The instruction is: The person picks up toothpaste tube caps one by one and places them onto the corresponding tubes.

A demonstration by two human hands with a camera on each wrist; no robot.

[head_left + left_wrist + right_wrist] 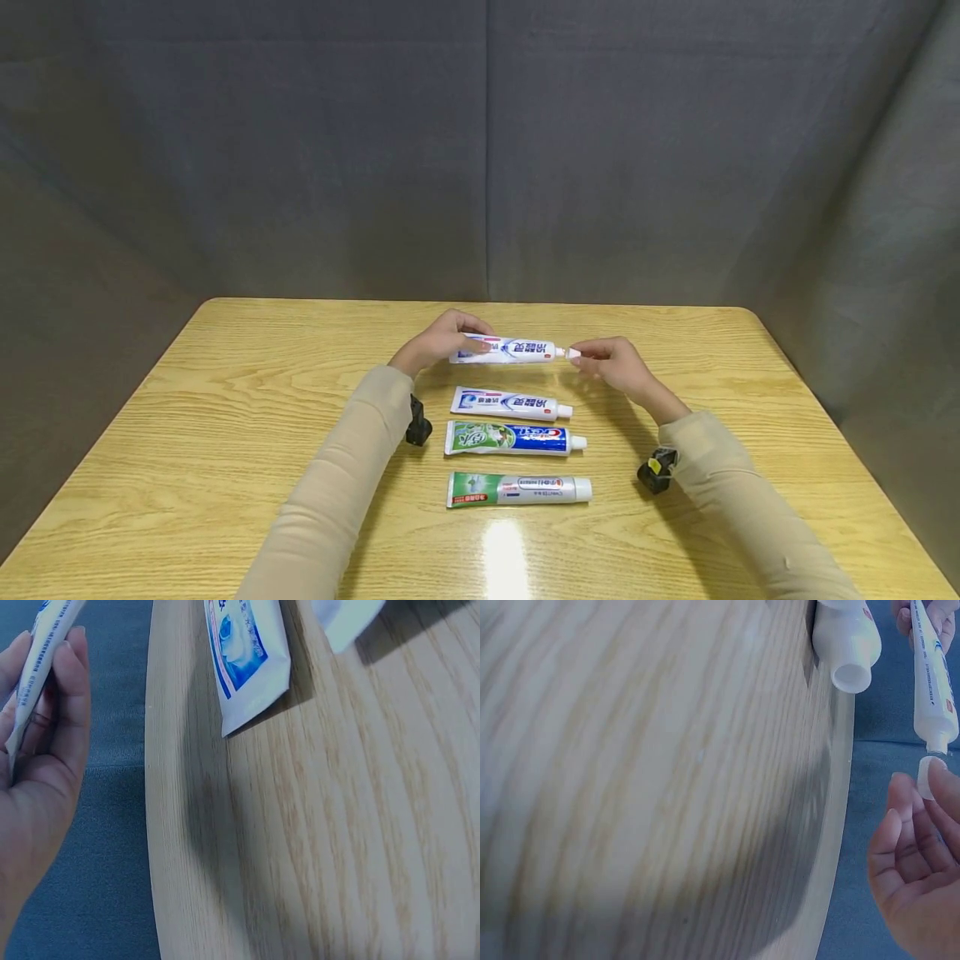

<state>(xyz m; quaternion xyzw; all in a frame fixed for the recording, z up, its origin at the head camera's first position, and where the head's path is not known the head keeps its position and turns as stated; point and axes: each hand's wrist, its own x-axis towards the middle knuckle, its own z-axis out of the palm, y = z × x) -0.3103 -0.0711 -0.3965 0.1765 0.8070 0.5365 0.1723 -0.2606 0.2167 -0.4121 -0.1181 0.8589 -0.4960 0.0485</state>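
My left hand (448,337) grips the crimped end of a white and blue toothpaste tube (517,351), held up over the far part of the table. In the left wrist view the tube (43,664) stands edge-on between thumb and fingers. At its other end, my right hand (617,364) pinches a small white cap (573,353). The right wrist view shows the cap (928,778) just off the tube's bare nozzle (937,745), a narrow gap between them.
Nearer me, three tubes lie in a column with caps to the right: a matching white and blue toothpaste tube (512,404), a green and blue toothpaste tube (513,438) and a green and silver toothpaste tube (517,489). The wooden table (225,433) ends before a grey curtain (337,167).
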